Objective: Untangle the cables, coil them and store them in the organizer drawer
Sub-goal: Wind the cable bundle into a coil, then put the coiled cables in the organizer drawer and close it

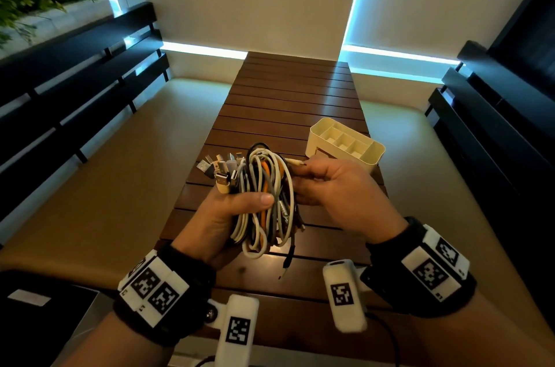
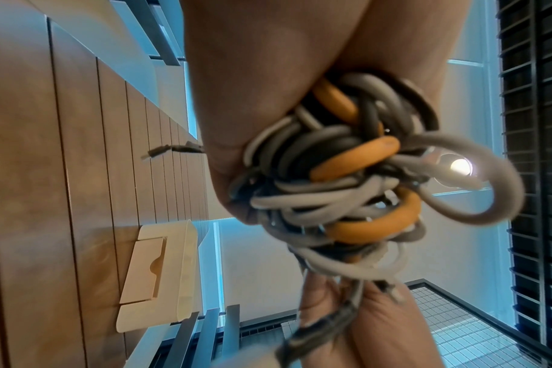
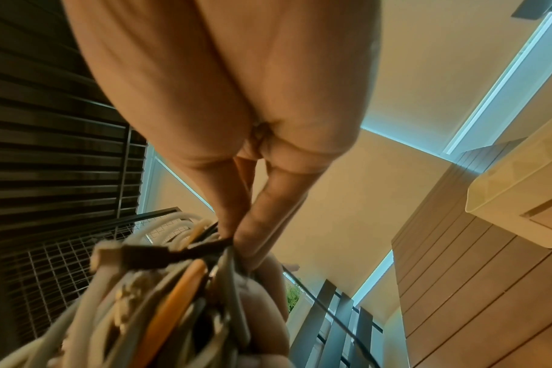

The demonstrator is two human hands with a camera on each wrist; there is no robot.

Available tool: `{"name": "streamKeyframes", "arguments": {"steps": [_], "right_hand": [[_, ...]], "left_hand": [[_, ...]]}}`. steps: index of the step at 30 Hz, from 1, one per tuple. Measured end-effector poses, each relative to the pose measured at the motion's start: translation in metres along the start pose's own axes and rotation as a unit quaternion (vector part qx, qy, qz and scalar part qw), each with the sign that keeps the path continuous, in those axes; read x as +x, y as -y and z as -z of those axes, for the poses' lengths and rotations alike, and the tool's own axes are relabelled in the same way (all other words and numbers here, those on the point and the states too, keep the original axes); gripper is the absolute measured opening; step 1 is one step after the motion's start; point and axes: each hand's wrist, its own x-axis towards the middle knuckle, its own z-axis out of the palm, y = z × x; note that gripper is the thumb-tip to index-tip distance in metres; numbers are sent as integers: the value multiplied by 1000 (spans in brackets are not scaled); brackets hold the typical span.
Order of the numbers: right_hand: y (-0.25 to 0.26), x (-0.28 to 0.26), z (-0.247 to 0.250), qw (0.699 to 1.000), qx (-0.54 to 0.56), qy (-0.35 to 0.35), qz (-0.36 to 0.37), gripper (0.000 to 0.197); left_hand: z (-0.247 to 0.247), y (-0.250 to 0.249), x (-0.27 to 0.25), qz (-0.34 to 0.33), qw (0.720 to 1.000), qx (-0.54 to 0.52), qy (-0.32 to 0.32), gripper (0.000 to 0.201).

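Note:
A tangled bundle of white, grey, black and orange cables is held above the slatted wooden table. My left hand grips the bundle, thumb across its front, with several USB plugs fanning out above the fingers. My right hand pinches strands on the bundle's right side, and a white cable end pokes out above it. In the right wrist view its fingers close on dark strands. The cream organizer stands on the table to the right, its top compartments bare.
Padded benches run along both sides of the table, with dark slatted backrests. A black cable end dangles from the bundle over the near table edge. A dark box sits at lower left.

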Motion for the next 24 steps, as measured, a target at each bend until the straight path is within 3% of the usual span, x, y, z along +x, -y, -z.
{"name": "streamKeyframes", "arguments": {"steps": [8, 15, 20, 24], "right_hand": [[-6, 6, -4, 997, -56, -41, 19, 10], [-13, 7, -10, 996, -1, -54, -66, 27], [-13, 4, -15, 987, -98, -114, -59, 22], [-12, 8, -12, 989, -75, -55, -119, 16]], "left_hand": [[2, -1, -3, 21, 1000, -8, 4, 39], [1, 3, -3, 15, 999, -30, -20, 55], [0, 9, -5, 11, 998, -57, -24, 67], [0, 11, -7, 21, 997, -75, -11, 68]]}}
